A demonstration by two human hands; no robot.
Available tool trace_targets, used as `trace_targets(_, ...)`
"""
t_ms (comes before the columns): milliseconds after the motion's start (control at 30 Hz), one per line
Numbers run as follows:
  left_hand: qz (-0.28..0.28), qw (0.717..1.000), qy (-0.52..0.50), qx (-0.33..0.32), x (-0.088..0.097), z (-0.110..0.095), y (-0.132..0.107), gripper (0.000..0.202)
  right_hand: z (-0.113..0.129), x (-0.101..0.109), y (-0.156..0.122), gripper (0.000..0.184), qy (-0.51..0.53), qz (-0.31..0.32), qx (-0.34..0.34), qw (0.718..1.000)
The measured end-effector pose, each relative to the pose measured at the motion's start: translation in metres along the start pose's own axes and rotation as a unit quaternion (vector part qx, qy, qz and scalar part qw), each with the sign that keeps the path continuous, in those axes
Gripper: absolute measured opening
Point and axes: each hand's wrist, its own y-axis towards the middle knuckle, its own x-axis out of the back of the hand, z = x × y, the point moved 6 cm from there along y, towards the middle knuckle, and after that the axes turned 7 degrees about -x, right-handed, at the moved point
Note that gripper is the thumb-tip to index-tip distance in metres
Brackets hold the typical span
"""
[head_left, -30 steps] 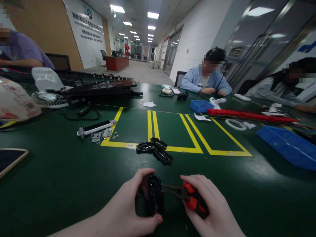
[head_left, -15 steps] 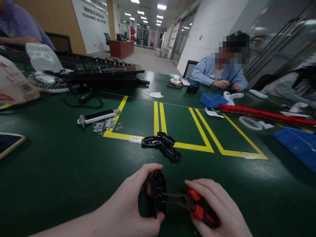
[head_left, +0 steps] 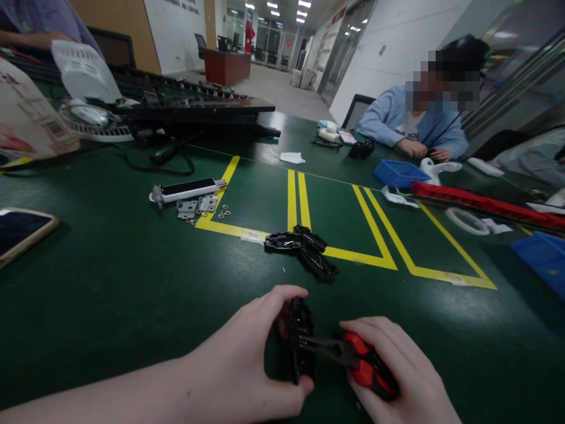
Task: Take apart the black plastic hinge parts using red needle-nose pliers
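Observation:
My left hand (head_left: 260, 359) grips a black plastic housing part (head_left: 302, 338) on edge, thumb and fingers at its two ends. In my right hand (head_left: 392, 365) is a pair of pliers (head_left: 364, 358) with red and black handles. The long jaws of the pliers reach left to the inner face of the part; what lies between their tips is too small to tell. Just beyond my hands several similar black parts (head_left: 304, 247) lie in a small pile, with a tiny metal pin (head_left: 283, 270) on the table in front of them.
On the green table (head_left: 110, 306), yellow tape (head_left: 357, 257) marks out boxes. Left are metal brackets (head_left: 196, 206), small rings (head_left: 225, 211) and a phone (head_left: 26, 232). Blue bins (head_left: 399, 175) and a red strip (head_left: 485, 203) lie right. A person in light blue (head_left: 392, 115) sits across.
The view has shifted, so the table things appear a little further right and higher. Both hands keep their holds, and the plier tips stay at the black part.

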Motion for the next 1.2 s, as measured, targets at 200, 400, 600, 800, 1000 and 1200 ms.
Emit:
trace_targets(200, 0.012, 1.000, -0.004, 0.028, 0.000, -0.002, -0.001, 0.076, 0.003, -0.001, -0.001, 0.031, 0.004, 0.009, 0.005, 1.000)
trace_targets(400, 0.017, 1.000, -0.011, 0.022, 0.002, -0.008, -0.001, 0.070, 0.006, -0.002, -0.002, 0.023, 0.005, 0.015, -0.055, 0.998)
trace_targets(600, 0.022, 0.999, -0.003, 0.036, 0.005, -0.007, -0.002, 0.076, 0.005, -0.004, -0.006, 0.024, 0.005, 0.024, -0.055, 0.998)
trace_targets(800, 0.026, 0.999, -0.021, 0.021, 0.006, -0.007, 0.001, 0.069, 0.004, -0.003, -0.006, 0.026, -0.018, 0.018, 0.012, 1.000)
trace_targets(1000, 0.071, 0.993, -0.086, 0.027, 0.003, -0.007, 0.001, 0.084, 0.007, 0.001, 0.003, 0.023, -0.002, 0.018, 0.004, 1.000)
trace_targets(1200, 0.091, 0.993, -0.080, -0.007, 0.000, -0.003, 0.000, 0.104, -0.001, -0.002, -0.006, 0.025, -0.004, 0.016, -0.011, 1.000)
